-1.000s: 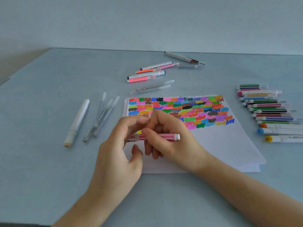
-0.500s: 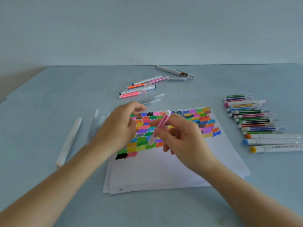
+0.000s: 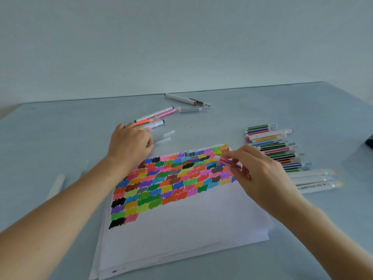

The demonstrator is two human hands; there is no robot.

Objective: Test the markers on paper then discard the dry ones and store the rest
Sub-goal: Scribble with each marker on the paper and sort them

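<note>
My right hand (image 3: 262, 176) pinches a pink striped marker (image 3: 229, 163) over the upper right corner of the paper (image 3: 181, 229); its white end points left. The top sheet carries rows of coloured test patches (image 3: 171, 178). My left hand (image 3: 130, 143) is stretched out beyond the paper's top left corner, knuckles up and fingers curled down beside two clear caps (image 3: 163, 137). Whatever those fingers hold is hidden.
A row of striped markers (image 3: 272, 150) and three thick white markers (image 3: 314, 178) lie to the right of the paper. Several markers (image 3: 153, 118) and a white pen (image 3: 181, 98) lie at the back. A blurred white marker (image 3: 58, 182) lies at the left, a dark object (image 3: 370, 142) at the right edge.
The hands have drawn apart. My left hand went up and left to the clear caps. My right hand carried the pink marker right, to the paper's upper right corner.
</note>
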